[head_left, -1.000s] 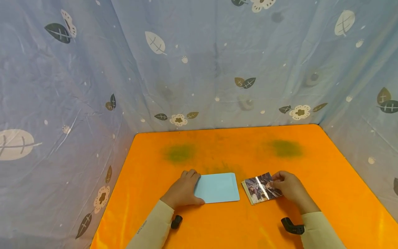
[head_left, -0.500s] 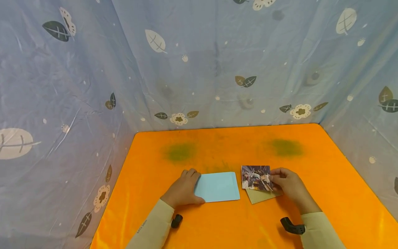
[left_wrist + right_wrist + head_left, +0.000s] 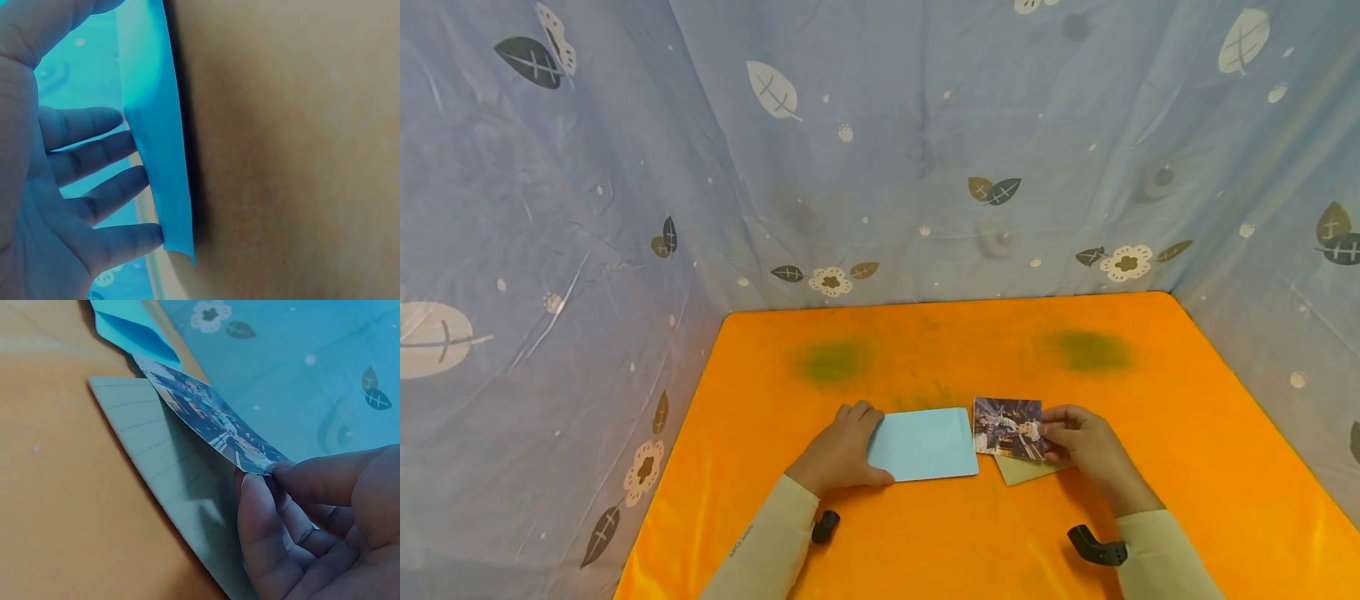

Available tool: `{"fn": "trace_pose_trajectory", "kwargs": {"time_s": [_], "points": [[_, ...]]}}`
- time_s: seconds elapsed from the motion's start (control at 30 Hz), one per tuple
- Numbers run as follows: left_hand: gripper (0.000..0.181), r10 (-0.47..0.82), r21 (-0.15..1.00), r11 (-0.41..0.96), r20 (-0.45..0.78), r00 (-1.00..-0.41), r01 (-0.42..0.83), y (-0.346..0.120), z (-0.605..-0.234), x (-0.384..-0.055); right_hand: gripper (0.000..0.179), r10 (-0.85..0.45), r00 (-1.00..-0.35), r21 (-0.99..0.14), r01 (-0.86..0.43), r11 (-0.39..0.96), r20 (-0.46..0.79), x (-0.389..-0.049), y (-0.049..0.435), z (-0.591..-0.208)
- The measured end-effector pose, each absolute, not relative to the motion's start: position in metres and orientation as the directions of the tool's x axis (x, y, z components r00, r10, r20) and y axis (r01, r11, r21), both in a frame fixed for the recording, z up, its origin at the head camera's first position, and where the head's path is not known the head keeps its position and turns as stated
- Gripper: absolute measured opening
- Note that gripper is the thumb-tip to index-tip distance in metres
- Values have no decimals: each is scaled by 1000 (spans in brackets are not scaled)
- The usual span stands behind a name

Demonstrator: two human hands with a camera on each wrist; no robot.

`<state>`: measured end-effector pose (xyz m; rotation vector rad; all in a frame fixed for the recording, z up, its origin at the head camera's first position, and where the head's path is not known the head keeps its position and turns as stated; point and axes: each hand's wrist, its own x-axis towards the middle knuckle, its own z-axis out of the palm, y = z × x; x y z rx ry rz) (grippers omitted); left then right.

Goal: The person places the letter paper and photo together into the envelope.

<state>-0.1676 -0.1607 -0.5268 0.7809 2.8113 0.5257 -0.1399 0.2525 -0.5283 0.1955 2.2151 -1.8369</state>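
My left hand [image 3: 846, 450] holds the left part of a light blue envelope [image 3: 925, 446], thumb on the near edge and fingers on the far edge. In the left wrist view, the fingertips touch the long edge of the envelope [image 3: 164, 156]. Its right end gapes a little in the right wrist view. With thumb and fingers, my right hand [image 3: 1090, 450] pinches a glossy printed photo [image 3: 1006, 427] by its right side. The photo is raised and tilted, its left edge close to the envelope's right end. Beneath it lies a beige card with ruled lines [image 3: 137, 425], partly covered.
The table has an orange cover [image 3: 917, 542] with two greenish patches toward the back. Blue curtains [image 3: 880, 167] printed with leaves and flowers stand behind and on both sides. A black wrist strap [image 3: 1096, 546] hangs by the right sleeve.
The right hand has lifted the photo off the beige card, turned it straighter and moved it left toward the envelope. The left hand keeps its hold on the envelope.
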Motion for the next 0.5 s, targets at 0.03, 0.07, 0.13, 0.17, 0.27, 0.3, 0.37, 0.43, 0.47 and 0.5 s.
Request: {"fn": "trace_pose_trajectory", "kwargs": {"time_s": [0.03,0.07,0.13,0.17,0.27,0.3,0.37,0.43,0.47,0.5], "points": [[101,527,384,798,-72,-847,464,-161,-527,-168,36,-66,-958,-946,263,188,-279,-140,251,-528],[101,527,389,797,-72,-847,462,-161,-527,-168,36,-71,-957,-947,265,182,-281,-140,250,-528],[100,526,395,796,-75,-847,459,-161,-527,-168,35,-85,-956,-948,263,180,-281,-140,248,-529],[100,524,399,796,-77,-848,456,-161,-527,-169,34,-87,-954,-947,267,181,-286,-140,246,-529],[100,522,407,795,-79,-849,451,-161,-527,-169,34,-91,-949,-941,281,189,-302,-140,243,-530],[100,522,409,794,-79,-849,450,-161,-527,-169,34,-94,-948,-939,284,194,-306,-140,242,-530],[100,523,409,793,-77,-849,451,-161,-528,-169,33,-104,-946,-937,282,206,-307,-141,241,-530],[100,524,410,792,-75,-849,453,-161,-528,-170,32,-111,-945,-936,279,212,-307,-141,240,-530],[100,524,411,791,-73,-848,454,-161,-528,-170,32,-115,-945,-937,278,213,-307,-142,240,-530],[100,525,412,790,-71,-848,454,-161,-528,-170,32,-119,-945,-937,277,212,-306,-142,239,-530]]}}
